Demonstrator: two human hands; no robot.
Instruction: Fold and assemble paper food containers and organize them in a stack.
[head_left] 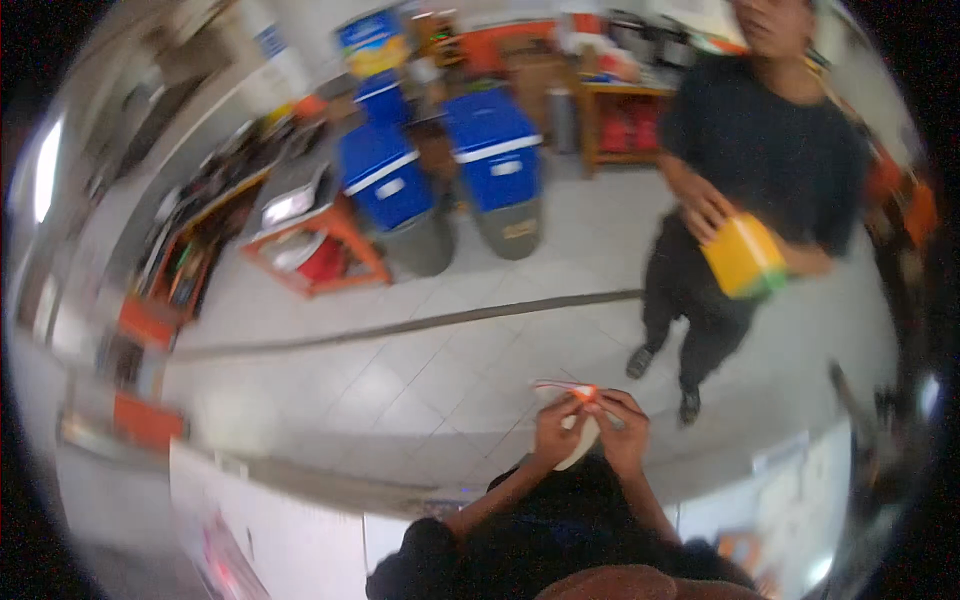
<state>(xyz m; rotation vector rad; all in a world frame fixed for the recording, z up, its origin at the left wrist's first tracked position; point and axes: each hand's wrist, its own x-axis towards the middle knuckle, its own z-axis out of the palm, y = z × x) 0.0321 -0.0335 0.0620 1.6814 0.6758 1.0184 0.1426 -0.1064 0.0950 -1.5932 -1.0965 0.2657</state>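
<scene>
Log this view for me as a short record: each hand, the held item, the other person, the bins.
left hand: pinching small orange-and-white item
right hand: pinching the same item
item kind: too blurred to tell
other person: standing ahead to the right, holding yellow box
bins: two, grey with blue tops, side by side

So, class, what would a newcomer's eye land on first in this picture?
Probably the two blue-topped bins, just left of upper centre. Next, the yellow box held by a person in dark clothes at right. Lower centre, the wearer's left hand and right hand meet at a small pale item with bright orange-red at its top.
</scene>
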